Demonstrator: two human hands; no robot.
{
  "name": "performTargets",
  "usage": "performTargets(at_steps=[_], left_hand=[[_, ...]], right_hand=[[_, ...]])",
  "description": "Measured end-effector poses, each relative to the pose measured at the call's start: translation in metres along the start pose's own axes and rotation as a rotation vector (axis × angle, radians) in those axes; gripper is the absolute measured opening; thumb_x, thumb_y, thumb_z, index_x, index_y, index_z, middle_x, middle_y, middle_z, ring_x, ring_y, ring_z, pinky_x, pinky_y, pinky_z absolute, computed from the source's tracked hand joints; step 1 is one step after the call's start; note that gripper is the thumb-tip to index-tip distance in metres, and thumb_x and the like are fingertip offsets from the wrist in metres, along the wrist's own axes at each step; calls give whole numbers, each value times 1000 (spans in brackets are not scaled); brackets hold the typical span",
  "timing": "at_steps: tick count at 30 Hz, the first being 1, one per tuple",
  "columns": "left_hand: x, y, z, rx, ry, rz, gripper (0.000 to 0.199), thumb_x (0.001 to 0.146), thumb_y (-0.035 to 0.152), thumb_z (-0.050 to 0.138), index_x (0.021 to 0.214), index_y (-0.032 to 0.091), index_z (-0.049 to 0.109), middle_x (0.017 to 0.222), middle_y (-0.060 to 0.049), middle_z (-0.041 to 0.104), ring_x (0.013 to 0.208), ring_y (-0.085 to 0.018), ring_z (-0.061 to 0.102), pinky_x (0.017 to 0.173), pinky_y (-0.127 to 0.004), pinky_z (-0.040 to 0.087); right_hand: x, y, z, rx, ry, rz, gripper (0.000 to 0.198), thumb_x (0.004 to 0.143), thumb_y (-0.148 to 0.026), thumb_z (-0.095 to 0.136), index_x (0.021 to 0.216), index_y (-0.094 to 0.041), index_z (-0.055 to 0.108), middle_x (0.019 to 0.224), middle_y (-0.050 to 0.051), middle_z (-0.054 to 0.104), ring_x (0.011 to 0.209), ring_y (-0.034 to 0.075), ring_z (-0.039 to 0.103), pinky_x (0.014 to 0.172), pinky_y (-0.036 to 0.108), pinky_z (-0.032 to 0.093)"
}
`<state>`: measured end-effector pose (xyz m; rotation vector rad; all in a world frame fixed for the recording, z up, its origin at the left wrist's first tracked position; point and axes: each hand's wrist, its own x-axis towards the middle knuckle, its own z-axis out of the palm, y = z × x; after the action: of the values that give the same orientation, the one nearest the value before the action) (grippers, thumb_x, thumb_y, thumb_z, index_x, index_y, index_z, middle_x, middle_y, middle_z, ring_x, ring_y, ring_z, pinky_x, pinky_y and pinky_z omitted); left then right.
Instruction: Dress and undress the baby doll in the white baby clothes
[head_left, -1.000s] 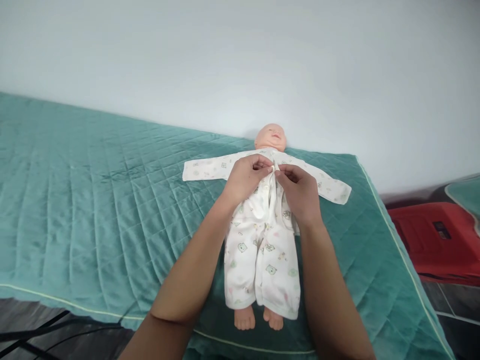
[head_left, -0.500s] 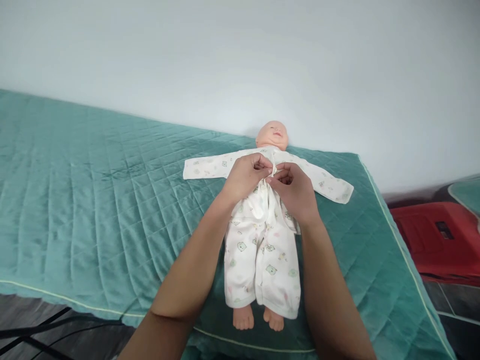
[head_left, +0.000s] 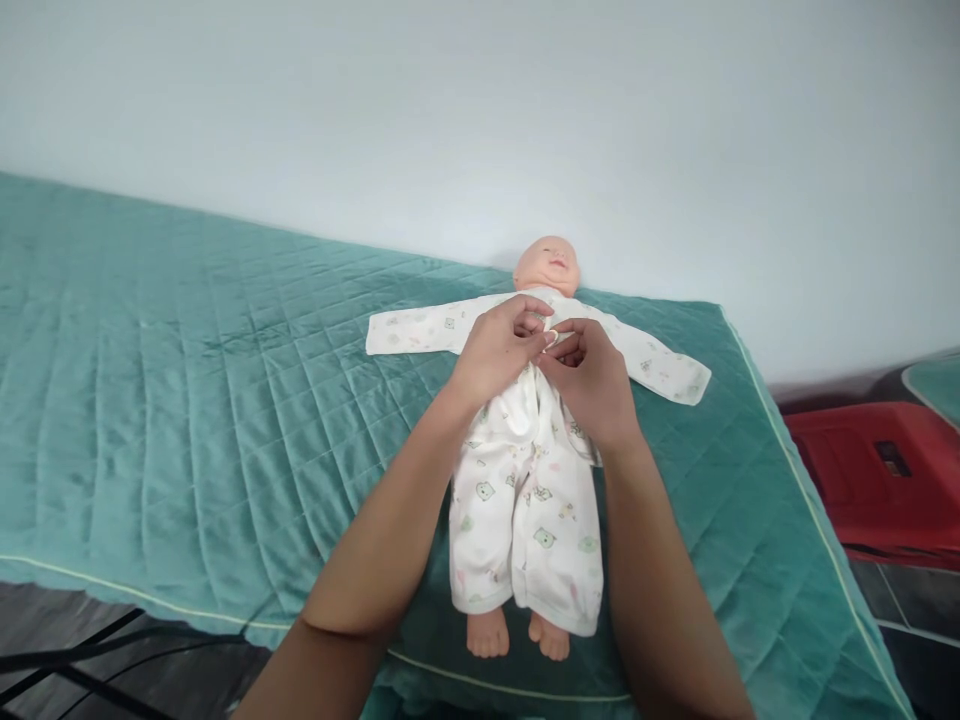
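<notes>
A baby doll (head_left: 546, 264) lies on its back on a teal quilted bed (head_left: 187, 380), head toward the wall, bare feet toward me. It wears a white printed romper (head_left: 525, 520) with both sleeves spread out sideways. My left hand (head_left: 499, 350) and my right hand (head_left: 589, 375) meet at the doll's upper chest, just below the neck. Both pinch the romper's front edges together at a fastener. The fastener itself is mostly hidden by my fingers.
A pale wall (head_left: 480, 120) runs behind the bed. A red plastic object (head_left: 870, 470) stands on the floor to the right of the bed. Dark cables (head_left: 75, 670) lie on the floor at the lower left.
My hands have stayed at the doll's chest; the fingers have drawn closer together on the romper's front edges. The view has shifted slightly.
</notes>
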<state>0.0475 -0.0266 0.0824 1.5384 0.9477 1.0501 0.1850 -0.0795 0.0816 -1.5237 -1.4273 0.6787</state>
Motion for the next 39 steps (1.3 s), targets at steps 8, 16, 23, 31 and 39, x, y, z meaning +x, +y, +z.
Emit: performTargets(at_steps=[8, 16, 23, 31, 39], left_hand=[[2, 4, -13, 131, -46, -7, 13, 83, 22, 62, 95, 20, 68, 72, 2, 61, 63, -11, 54, 60, -25, 42], [-5, 14, -14, 404, -87, 141, 28, 93, 20, 48, 111, 23, 69, 85, -1, 69, 77, -16, 61, 75, -30, 46], [-4, 9, -6, 614, -58, 135, 19, 90, 17, 54, 104, 22, 66, 95, -4, 72, 87, -20, 63, 74, -32, 44], [-7, 15, -14, 571, -48, 170, 14, 93, 21, 51, 86, 20, 63, 83, -2, 69, 76, -18, 58, 67, -31, 39], [-18, 34, -38, 448, -379, 46, 9, 83, 26, 64, 79, 21, 70, 71, 1, 66, 63, -14, 55, 57, -27, 37]], right_hand=[[-4, -7, 0, -111, 29, 24, 38, 79, -33, 69, 115, -25, 59, 82, -2, 69, 72, 17, 59, 71, 33, 45], [-7, -15, -7, -192, 23, 17, 35, 81, -31, 66, 114, -25, 58, 87, 1, 69, 75, 19, 59, 68, 33, 43], [-21, -23, -15, -472, -1, -9, 16, 83, -32, 65, 81, -24, 50, 80, 3, 62, 63, 17, 50, 58, 31, 30], [-25, -34, -33, -547, -200, 13, 35, 90, -30, 56, 59, -24, 41, 54, -1, 52, 51, 15, 39, 53, 32, 25], [-10, -22, -43, -136, -342, 127, 38, 91, -39, 59, 59, -21, 51, 52, -3, 54, 51, 11, 46, 53, 27, 34]])
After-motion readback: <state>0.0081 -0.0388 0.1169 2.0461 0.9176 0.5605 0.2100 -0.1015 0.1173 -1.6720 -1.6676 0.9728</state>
